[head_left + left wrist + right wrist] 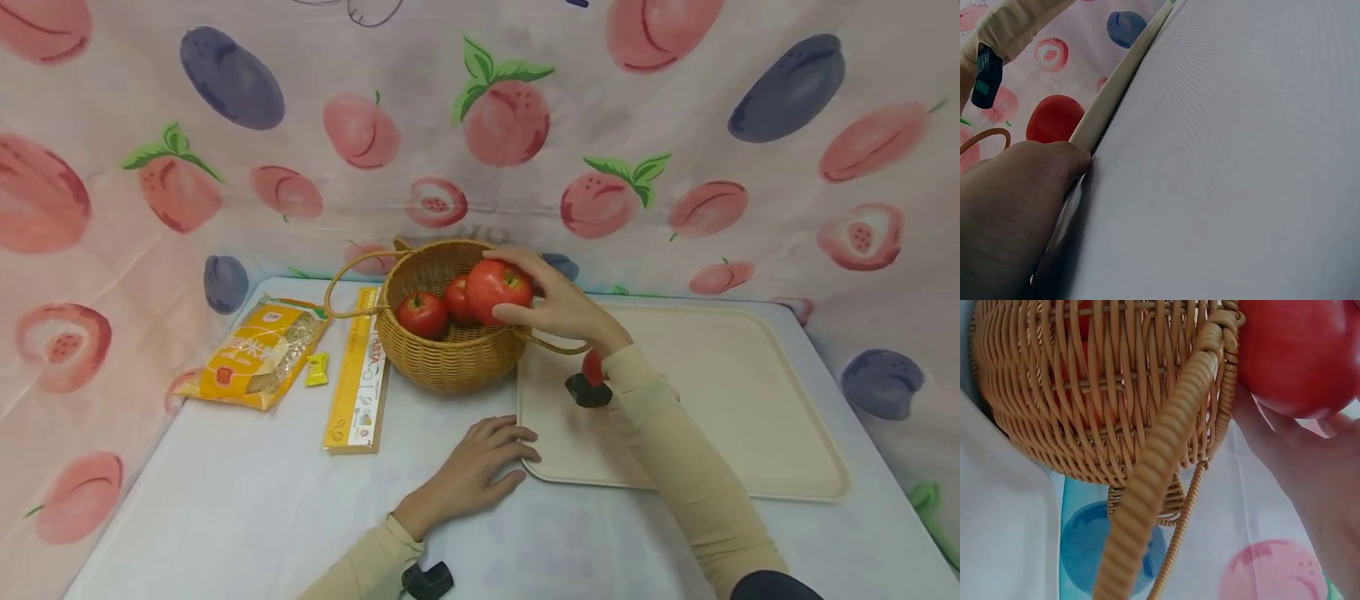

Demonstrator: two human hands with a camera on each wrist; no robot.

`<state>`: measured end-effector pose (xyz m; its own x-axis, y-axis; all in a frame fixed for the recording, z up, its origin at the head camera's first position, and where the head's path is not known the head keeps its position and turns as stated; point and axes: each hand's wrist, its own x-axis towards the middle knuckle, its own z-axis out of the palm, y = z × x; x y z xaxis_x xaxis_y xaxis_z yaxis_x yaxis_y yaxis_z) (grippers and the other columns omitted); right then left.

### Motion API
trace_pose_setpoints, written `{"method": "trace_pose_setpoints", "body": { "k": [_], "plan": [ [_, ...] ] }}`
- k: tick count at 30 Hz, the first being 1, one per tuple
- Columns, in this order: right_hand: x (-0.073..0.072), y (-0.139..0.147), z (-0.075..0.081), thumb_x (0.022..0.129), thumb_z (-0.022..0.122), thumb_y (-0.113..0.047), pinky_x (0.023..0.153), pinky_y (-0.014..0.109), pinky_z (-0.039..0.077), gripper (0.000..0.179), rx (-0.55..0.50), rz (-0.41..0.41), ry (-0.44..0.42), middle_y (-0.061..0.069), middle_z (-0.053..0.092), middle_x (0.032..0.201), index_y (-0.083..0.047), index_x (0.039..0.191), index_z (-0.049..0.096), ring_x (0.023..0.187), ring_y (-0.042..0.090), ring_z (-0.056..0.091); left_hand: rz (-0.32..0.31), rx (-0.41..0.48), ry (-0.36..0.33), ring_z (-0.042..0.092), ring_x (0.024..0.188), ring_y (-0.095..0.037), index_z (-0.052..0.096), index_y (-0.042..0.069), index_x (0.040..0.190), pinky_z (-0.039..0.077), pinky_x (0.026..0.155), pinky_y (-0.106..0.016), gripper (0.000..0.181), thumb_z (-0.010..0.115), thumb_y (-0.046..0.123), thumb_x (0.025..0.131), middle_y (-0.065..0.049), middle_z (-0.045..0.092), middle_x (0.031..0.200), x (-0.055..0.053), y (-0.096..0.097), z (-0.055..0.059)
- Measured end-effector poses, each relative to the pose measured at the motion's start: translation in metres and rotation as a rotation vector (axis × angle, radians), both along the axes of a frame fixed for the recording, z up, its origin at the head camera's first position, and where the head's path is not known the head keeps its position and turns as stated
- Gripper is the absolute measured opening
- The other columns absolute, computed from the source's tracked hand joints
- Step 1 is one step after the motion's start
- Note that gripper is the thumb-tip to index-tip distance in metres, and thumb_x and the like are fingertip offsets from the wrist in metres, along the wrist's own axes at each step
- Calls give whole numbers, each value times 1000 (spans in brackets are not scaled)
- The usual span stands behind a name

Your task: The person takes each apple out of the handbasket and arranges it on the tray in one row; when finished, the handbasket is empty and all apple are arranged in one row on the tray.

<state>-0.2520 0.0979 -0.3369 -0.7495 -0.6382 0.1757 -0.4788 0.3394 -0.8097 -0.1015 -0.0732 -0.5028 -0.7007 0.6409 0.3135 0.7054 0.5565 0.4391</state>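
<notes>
My right hand grips a large red tomato at the right rim of a wicker basket. Seen from the right wrist, the held tomato is just above the rim, with fingers and thumb around it. Inside the basket sit a tomato at the left and another partly covered by the held one. Fingers loosely spread, my left hand rests at the near left corner of a cream tray. Another tomato shows beyond the tray edge, mostly hidden by my right forearm in the head view.
Left of the basket lie a yellow pasta box, a small yellow packet and a yellow bag of grain. The basket's handles fold outward on both sides. A fruit-print cloth hangs behind the white table.
</notes>
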Motion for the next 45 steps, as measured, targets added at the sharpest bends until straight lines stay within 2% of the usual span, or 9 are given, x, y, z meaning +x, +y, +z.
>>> {"method": "trace_pose_setpoints", "body": {
  "k": [6, 11, 15, 23, 27, 34, 45],
  "plan": [
    [4, 9, -2, 85, 70, -23, 101, 43, 47, 65, -53, 10, 53, -13, 32, 146, -40, 139, 38, 125, 15, 43, 7, 0, -6, 37, 136, -21, 61, 30, 116, 31, 113, -43, 24, 58, 28, 92, 9, 52, 133, 1, -1, 2],
    [18, 14, 10, 85, 69, -11, 101, 48, 45, 65, -87, 12, 46, 2, 36, 145, -21, 141, 39, 124, 23, 44, 11, 1, -14, 37, 136, -21, 60, 30, 116, 31, 113, -43, 24, 58, 28, 92, 9, 52, 133, 2, -1, 1],
    [28, 18, 16, 84, 68, -9, 102, 49, 45, 64, -79, -4, 32, 5, 37, 143, -14, 141, 39, 124, 24, 44, 9, 2, -24, 36, 136, -21, 60, 31, 116, 31, 113, -44, 23, 57, 29, 93, 9, 52, 133, 2, -1, 0],
    [35, 33, 12, 85, 69, -18, 104, 50, 43, 64, -14, -84, 14, 1, 37, 144, -20, 141, 40, 126, 22, 42, 7, 6, -12, 36, 136, -21, 61, 31, 116, 30, 113, -43, 23, 58, 28, 92, 9, 52, 133, 1, -1, 0],
    [39, 40, 10, 84, 69, -16, 105, 50, 42, 63, -24, -102, 32, 1, 39, 142, -22, 140, 41, 125, 22, 43, 5, 7, -25, 36, 137, -21, 60, 31, 116, 30, 114, -43, 23, 57, 28, 93, 9, 51, 133, 1, -1, 0],
    [45, 53, 1, 84, 69, -10, 105, 52, 41, 64, -39, -128, 70, 6, 39, 141, -19, 140, 41, 124, 25, 44, 3, 5, -25, 36, 137, -22, 60, 31, 116, 30, 113, -43, 23, 57, 28, 93, 9, 51, 133, 1, -1, 0],
    [55, 73, -9, 83, 68, -10, 103, 56, 42, 67, -50, -201, 26, 5, 39, 141, -19, 142, 39, 126, 26, 43, 1, 14, -18, 37, 136, -22, 61, 30, 115, 30, 113, -42, 23, 58, 26, 92, 9, 52, 132, 0, 0, 1]
  ]
}}
